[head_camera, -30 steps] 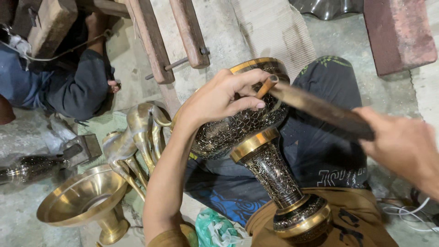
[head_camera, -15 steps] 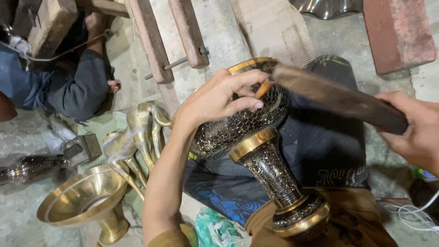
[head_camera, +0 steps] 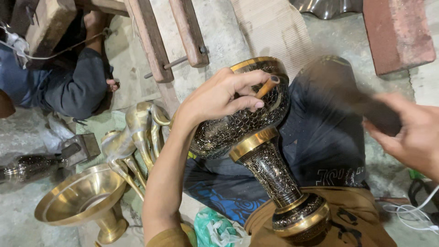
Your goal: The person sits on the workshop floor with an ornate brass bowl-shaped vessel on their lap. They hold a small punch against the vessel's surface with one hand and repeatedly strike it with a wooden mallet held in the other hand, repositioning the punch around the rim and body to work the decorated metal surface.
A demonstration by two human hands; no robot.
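Observation:
A black-and-brass engraved vase [head_camera: 256, 132] lies tilted across my lap, its foot near me and its bowl away. My left hand [head_camera: 224, 93] rests on the bowl and pinches a small orange-handled punch [head_camera: 267, 87] against the patterned surface near the rim. My right hand [head_camera: 409, 132] is at the right edge, gripping a dark wooden mallet [head_camera: 361, 103] that is blurred with motion and lifted clear of the punch.
Plain brass vase parts [head_camera: 137, 132] and a brass funnel-shaped base [head_camera: 80, 199] lie at the lower left. Another person in dark clothes [head_camera: 68, 87] sits at the upper left. Wooden beams [head_camera: 151, 41], a red brick [head_camera: 398, 32] and a green plastic bag [head_camera: 212, 228] lie around.
The mallet has swung back to the right, away from the punch it met a second ago. My left hand and the vase stay put.

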